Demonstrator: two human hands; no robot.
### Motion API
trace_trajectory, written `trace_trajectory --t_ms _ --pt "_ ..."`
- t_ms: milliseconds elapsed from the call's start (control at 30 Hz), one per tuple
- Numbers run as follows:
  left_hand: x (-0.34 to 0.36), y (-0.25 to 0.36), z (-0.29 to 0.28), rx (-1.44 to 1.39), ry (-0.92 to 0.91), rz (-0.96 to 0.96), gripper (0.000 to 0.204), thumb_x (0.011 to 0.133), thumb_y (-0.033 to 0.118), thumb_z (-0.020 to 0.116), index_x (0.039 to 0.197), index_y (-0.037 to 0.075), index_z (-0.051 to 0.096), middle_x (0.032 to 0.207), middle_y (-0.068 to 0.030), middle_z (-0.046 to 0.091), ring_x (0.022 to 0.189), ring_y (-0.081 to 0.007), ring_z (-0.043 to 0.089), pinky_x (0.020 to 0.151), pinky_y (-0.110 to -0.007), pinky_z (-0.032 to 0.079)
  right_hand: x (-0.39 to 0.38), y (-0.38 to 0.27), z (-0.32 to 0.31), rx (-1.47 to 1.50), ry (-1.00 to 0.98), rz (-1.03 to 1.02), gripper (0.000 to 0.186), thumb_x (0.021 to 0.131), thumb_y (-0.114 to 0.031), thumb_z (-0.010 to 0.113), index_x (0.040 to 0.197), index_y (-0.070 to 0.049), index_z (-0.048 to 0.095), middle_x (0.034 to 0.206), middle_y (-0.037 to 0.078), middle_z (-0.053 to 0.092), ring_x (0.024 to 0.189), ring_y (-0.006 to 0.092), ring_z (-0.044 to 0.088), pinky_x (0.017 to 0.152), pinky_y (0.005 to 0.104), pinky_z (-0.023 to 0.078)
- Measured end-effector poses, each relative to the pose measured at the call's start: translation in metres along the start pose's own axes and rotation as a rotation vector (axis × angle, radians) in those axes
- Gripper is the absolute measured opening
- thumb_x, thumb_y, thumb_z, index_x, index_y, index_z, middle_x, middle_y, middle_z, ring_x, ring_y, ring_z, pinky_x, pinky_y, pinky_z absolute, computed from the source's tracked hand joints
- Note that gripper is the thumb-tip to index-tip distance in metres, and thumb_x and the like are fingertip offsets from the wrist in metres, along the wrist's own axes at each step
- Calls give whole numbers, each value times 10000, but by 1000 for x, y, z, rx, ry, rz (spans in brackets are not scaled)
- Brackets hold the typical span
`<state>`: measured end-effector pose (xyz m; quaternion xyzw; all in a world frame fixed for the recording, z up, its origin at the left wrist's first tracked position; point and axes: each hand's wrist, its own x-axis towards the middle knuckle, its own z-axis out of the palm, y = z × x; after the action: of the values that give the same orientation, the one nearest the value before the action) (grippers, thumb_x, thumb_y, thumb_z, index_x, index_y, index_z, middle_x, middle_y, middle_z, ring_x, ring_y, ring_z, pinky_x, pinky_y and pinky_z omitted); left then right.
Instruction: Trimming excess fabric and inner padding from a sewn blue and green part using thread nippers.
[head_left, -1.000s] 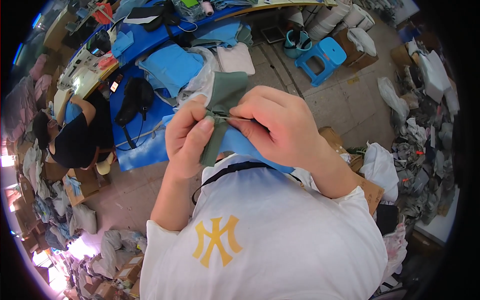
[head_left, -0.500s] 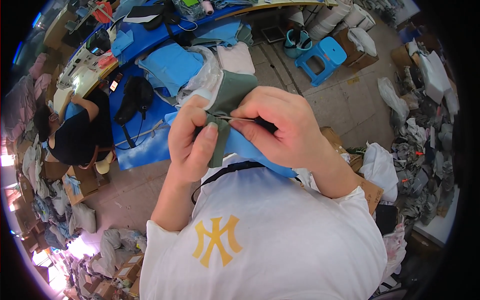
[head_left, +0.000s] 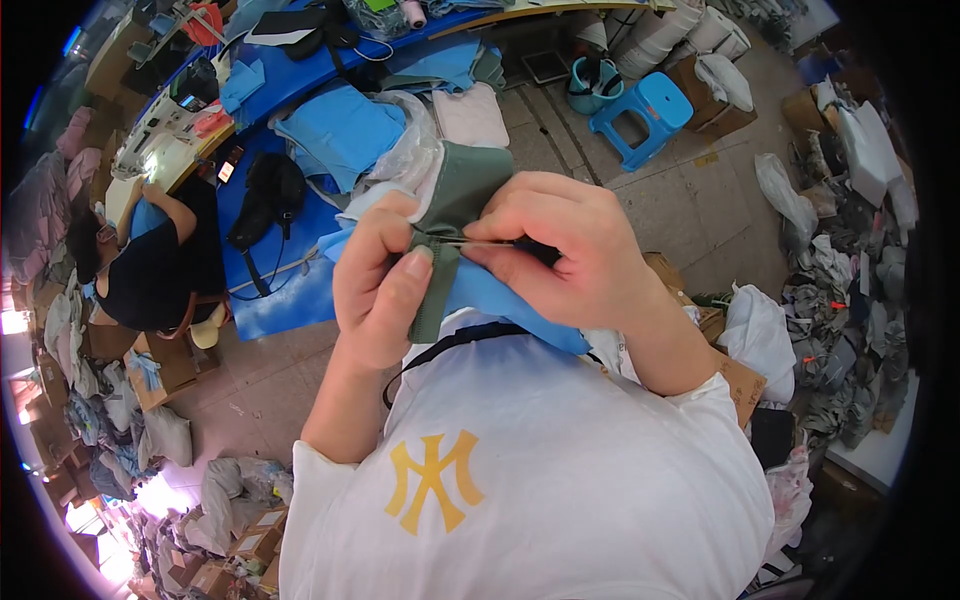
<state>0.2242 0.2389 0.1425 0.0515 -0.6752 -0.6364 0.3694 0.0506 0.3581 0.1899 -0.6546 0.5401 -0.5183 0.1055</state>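
Up in front of my chest, my left hand (head_left: pixel 378 283) pinches a grey-green piece of fabric (head_left: pixel 467 186) between thumb and fingers. A ribbed strip of it (head_left: pixel 432 308) hangs down below my thumb, and light blue cloth (head_left: pixel 500 301) joined to it drapes beneath both hands. My right hand (head_left: pixel 568 248) is closed on a slim metal tool (head_left: pixel 487 244) with two thin prongs and a dark part inside the palm. Its exact kind is hard to make out. The prong tips meet the fabric right beside my left thumb.
Blue cloth pieces (head_left: pixel 345 135) and clear plastic lie on the blue table (head_left: pixel 240 272) ahead. A blue stool (head_left: pixel 645 115) stands at the far right, near a teal bucket (head_left: pixel 594 84). Another person (head_left: pixel 160 262) sits at a sewing machine on the left. Scrap heaps (head_left: pixel 845 340) line the right.
The two prongs of the tool now show slightly apart at the fabric. Both hands have shifted only a little, and the hanging strip sits slightly lower.
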Motion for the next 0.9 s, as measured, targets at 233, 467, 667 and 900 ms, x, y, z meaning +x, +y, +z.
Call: trace_trajectory --t_ms 233,467,667,900 --pt "4 -1 -2 81 -25 87 113 891 80 552 860 37 452 926 -89 455 790 -172 389 687 -305 334 1 -5 -1 -25 -30 54 137 752 56 760 853 9 680 779 105 652 676 237 636 572 312 497" --pt "6 -4 -2 144 -57 114 119 890 89 562 849 33 465 896 -100 480 791 -197 419 694 -336 349 4 -6 0 -33 -30 61 137 753 48 759 856 5 680 787 107 659 686 246 640 578 317 499" --pt "15 11 5 36 -31 94 129 896 95 570 849 22 475 876 -98 500 784 -206 440 699 -339 365 -6 5 15 118 121 17 123 778 34 764 866 -8 689 825 112 684 720 230 653 601 304 496" --pt "11 -1 -4 -80 53 -50 124 932 106 523 847 26 482 880 -59 497 770 -118 431 662 -266 363 -6 13 -5 659 626 -88 125 1030 -138 557 1054 -73 453 975 97 594 600 72 449 484 216 373"
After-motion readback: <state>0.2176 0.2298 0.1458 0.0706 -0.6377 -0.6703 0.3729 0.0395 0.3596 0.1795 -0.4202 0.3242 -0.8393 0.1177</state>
